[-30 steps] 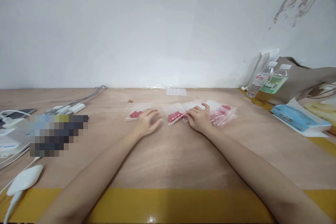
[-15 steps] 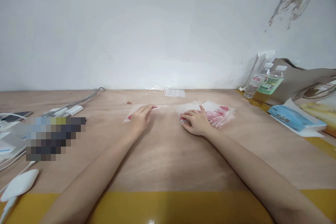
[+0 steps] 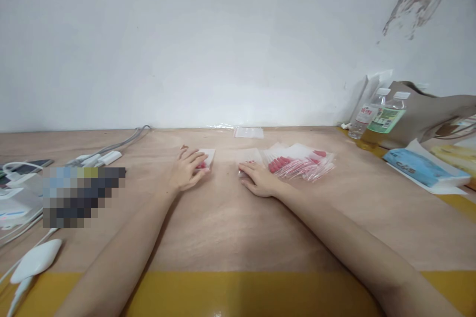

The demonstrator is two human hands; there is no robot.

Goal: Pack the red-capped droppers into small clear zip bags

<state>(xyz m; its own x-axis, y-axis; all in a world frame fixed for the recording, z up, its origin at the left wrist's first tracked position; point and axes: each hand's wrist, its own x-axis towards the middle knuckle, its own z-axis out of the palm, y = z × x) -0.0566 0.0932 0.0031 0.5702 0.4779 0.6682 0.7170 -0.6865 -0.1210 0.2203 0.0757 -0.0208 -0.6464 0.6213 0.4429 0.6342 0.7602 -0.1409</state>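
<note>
- The left hand (image 3: pixel 187 172) lies flat near the middle of the frame, fingers spread a little. It presses down on one small clear bag (image 3: pixel 206 158) with red bits inside. It does not grip the bag; it only rests on top.
- The right hand (image 3: pixel 257 180) lies flat too, just right of the middle. Its fingertips touch another small bag (image 3: pixel 250 156) pulled a bit away from the pile. The hand is open and nothing is pinched in it.
- The pile of bags (image 3: pixel 299 162) sits just to the right of that hand, fanned out, each bag with red pieces at one end.
- These bags look very light and thin. The plastic is soft and bendy, and probably slippery on the wooden table (image 3: pixel 230 228), so a bag should slide easily under a flat finger.
- To lift one, I think the best place is an empty clear corner, away from the lumpy red end.
- One more flat clear bag (image 3: pixel 249 132) lies near the wall, above the hands.
- Two water bottles (image 3: pixel 376 114) stand at the right, and white cables (image 3: pixel 107 151) lie at the left.
</note>
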